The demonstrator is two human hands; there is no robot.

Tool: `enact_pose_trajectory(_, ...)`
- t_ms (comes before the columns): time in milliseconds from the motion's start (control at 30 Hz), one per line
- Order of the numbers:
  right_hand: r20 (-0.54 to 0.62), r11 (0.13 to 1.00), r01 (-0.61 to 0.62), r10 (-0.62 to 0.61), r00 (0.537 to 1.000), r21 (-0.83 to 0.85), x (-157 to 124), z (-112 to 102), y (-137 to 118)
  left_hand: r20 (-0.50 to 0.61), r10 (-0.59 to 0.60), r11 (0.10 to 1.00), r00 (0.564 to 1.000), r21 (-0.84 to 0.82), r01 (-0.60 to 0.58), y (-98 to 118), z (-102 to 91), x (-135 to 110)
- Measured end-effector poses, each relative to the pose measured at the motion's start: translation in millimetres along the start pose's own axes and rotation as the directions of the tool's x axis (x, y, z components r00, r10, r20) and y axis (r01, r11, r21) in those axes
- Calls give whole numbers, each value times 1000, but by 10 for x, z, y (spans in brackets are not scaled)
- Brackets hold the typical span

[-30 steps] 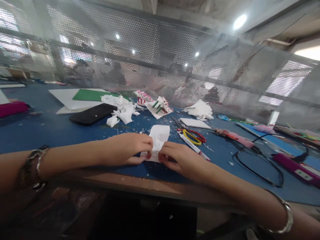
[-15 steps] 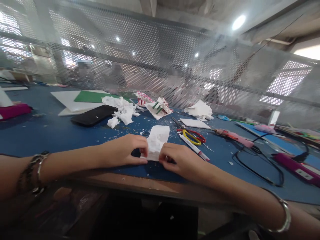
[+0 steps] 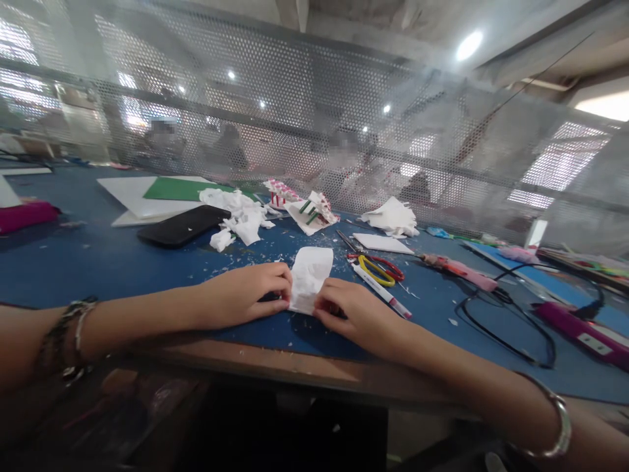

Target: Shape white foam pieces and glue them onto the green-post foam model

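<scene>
A small sheet of white tissue paper (image 3: 310, 272) lies near the front of the blue table, its far edge curling upward. My left hand (image 3: 263, 288) pinches its near left corner between thumb and fingers. At the near right corner, my right hand (image 3: 344, 305) has its fingers closed on the same paper. Just beyond my right hand are scissors (image 3: 377, 270) with red and yellow handles and a white marker pen (image 3: 382, 288).
Crumpled white paper (image 3: 240, 213), a black phone (image 3: 184, 226) and green and white sheets (image 3: 181, 189) lie at back left. Small striped models (image 3: 314, 211) stand mid-back. A pink soldering-iron-like tool (image 3: 459, 270), its cord and a purple power strip (image 3: 584, 331) are right. Perforated metal screen (image 3: 304, 98) behind.
My left thumb has moved in from below, closing the gap to the fingers at the paper's left corner. The paper's near edge has risen slightly. My right hand has barely shifted.
</scene>
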State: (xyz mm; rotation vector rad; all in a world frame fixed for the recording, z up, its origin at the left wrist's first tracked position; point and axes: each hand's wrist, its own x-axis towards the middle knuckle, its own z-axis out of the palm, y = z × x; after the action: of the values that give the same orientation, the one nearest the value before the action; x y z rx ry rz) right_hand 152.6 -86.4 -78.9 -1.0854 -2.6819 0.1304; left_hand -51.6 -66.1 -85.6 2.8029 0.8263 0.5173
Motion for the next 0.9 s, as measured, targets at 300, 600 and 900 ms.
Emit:
enact_pose_trajectory(300, 54, 998, -31, 27, 998, 59, 66, -65, 3, 92, -36, 999, 995, 23, 34, 100, -61, 141)
enact_pose_trajectory(600, 24, 996, -32, 30, 999, 88, 55, -53, 8, 107, -8, 998, 994, -68, 15, 3, -72, 72)
enact_pose_trajectory(900, 33, 996, -60, 58, 998, 70, 59, -56, 21, 213, -142, 990, 967, 35, 138, 25, -158, 153)
